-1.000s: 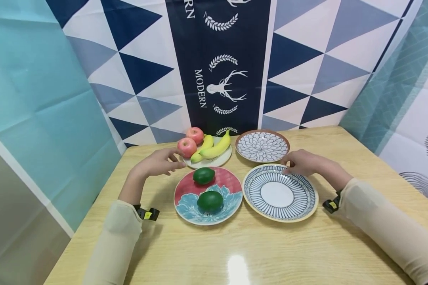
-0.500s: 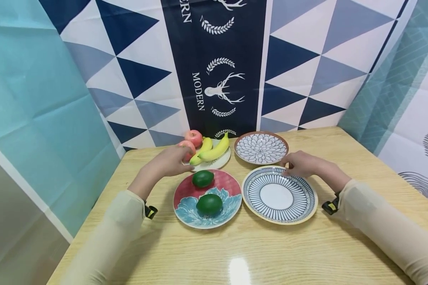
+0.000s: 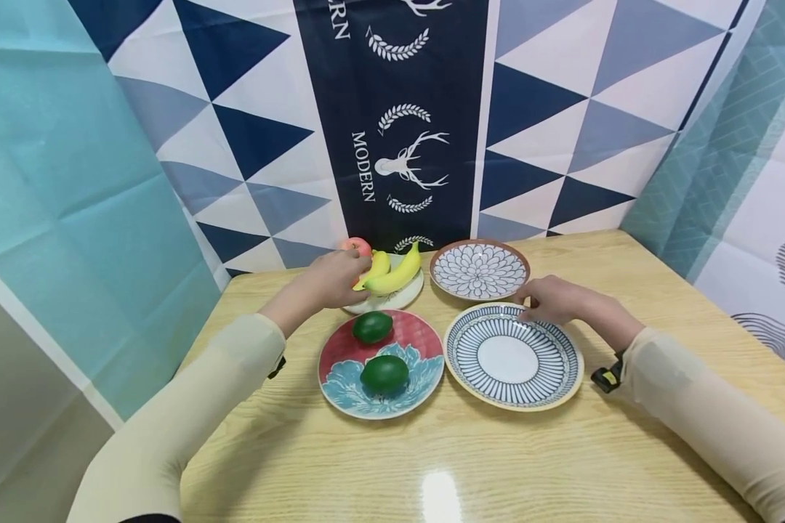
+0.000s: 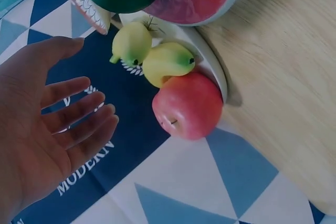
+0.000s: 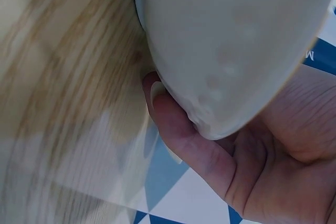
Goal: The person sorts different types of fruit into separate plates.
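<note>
My left hand (image 3: pixel 330 278) reaches over the white plate (image 3: pixel 392 301) at the back left, its fingers spread and nothing held. In the left wrist view the hand (image 4: pixel 58 108) is beside a red apple (image 4: pixel 187 107) and two yellow bananas (image 4: pixel 167 65). In the head view it covers the front apple, while the rear apple (image 3: pixel 357 248) shows behind. With thumb over and fingers under the rim, my right hand (image 3: pixel 552 299) grips the blue-and-white striped plate (image 3: pixel 506 361). The right wrist view shows its curled fingers (image 5: pixel 194 148) beneath the plate's pale underside (image 5: pixel 226 40).
Two green lemon-shaped fruits (image 3: pixel 384 374) lie on a red-and-blue flowered plate (image 3: pixel 347 403) left of the striped one. A brown-rimmed, petal-patterned plate (image 3: pixel 479 270) stands at the back right. Patterned cloth (image 3: pixel 255 145) hangs behind the wooden table (image 3: pixel 340 472).
My left hand has moved right and away from me, from left of the fruit to above the apple and beside the bananas. The right hand has kept its grip on the striped plate's rim.
</note>
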Tool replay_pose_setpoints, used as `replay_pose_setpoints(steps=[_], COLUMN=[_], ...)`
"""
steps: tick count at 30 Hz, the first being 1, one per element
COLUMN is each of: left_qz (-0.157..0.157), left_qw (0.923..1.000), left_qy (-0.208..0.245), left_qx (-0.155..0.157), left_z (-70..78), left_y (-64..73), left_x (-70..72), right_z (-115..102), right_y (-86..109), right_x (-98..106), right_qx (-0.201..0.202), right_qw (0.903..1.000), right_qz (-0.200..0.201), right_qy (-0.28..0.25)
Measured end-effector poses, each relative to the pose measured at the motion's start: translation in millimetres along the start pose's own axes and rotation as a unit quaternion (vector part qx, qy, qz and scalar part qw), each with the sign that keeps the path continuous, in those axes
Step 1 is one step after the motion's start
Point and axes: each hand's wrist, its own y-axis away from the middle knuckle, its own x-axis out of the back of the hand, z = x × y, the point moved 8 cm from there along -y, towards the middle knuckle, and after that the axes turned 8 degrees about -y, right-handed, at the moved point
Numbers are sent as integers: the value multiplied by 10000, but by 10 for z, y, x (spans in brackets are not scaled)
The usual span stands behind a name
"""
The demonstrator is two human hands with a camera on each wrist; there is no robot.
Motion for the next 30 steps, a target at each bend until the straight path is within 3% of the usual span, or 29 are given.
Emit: replay_pose_setpoints(steps=[8,13,19,26,30], left_qz=[-414,-442,-698,-1033,-1053], left_qw=[9977,9973,9972,9934,9909], left_qy=[-539,-582,-221,287,623], left_qx=[40,30,154,411,556], left_z=[110,137,122,89,82], left_y=[-267,-460,-676,-895,-970], left_x=[-69,-12,42,-36,-62], right_z=[-16,-40,-52,-46,-51], right_y=[13,33,43,53,49], right_x=[-3,-1,4,12,16], right_qx=[-2,32,55,13,26], right_qw=[10000,9999,9999,9999,9999], right_qz=[27,-5,42,50,43], right_qy=[0,-117,-99,-138,-94])
